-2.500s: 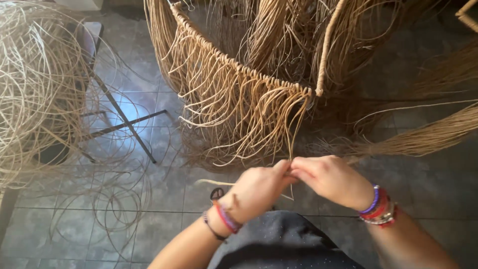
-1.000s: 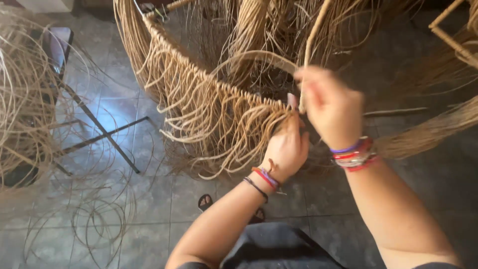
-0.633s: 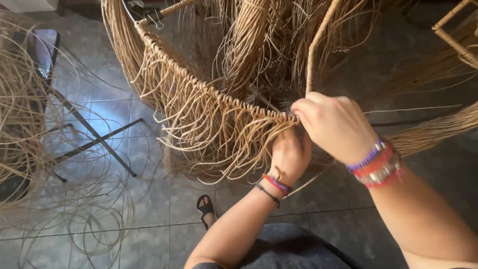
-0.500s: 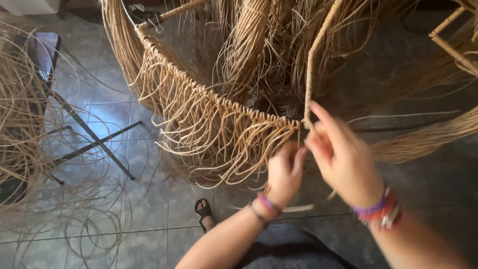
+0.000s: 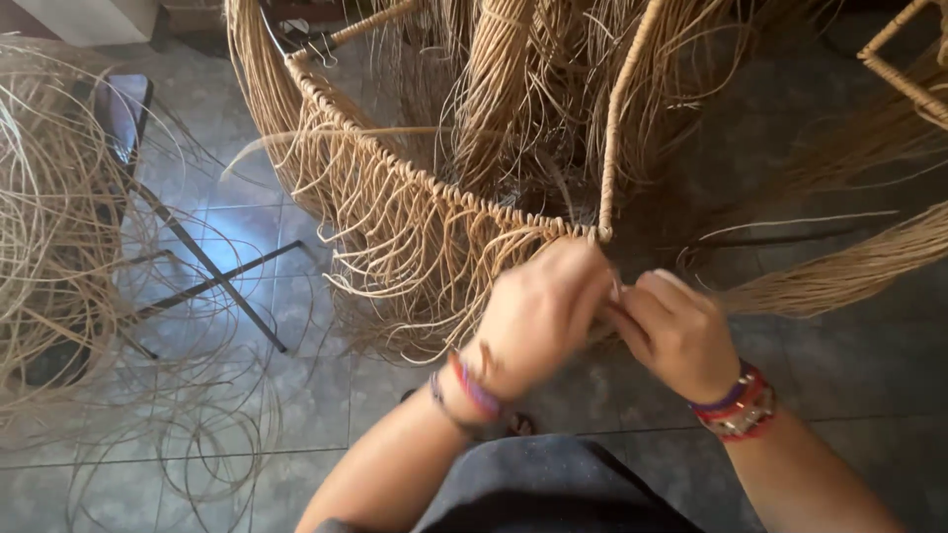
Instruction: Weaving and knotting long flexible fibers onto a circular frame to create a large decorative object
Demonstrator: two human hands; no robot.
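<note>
Hands (image 5: 612, 321) dropped below the fringed rattan rim (image 5: 415, 183).

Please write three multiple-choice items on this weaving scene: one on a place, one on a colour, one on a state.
1. Where is the loose heap of cane strands? A at the left B between the hands C far right
2. What colour is the floor? A white B grey C red
3. How do the left hand and right hand stand? A far apart B flat on the floor C close together below the woven rim

A: it fills the left edge. B: grey tiles. C: fingers meet under the rim.
</note>
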